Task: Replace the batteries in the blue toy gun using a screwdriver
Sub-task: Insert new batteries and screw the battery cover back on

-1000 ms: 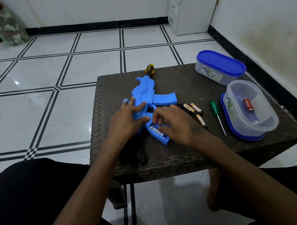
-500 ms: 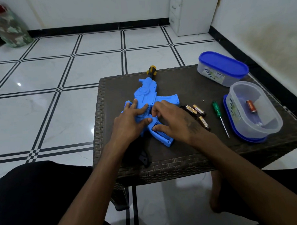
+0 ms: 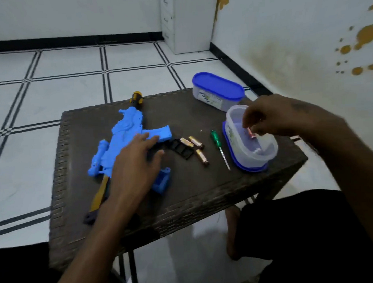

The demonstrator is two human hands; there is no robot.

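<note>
Blue gun (image 3: 126,141) lies on the dark table (image 3: 204,189), with the left hand (image 3: 135,162) resting on it, fingers spread. Right hand (image 3: 271,117) reaches into the open tub (image 3: 251,154), fingertips pinching a reddish battery (image 3: 251,134). Three batteries (image 3: 195,146) and a screwdriver (image 3: 219,148) lie between gun and tub.

You can't really read anything here — the labels on the lidded tub (image 3: 211,99) and the open tub (image 3: 231,133) are just blurry smudges — no legible words.
</note>
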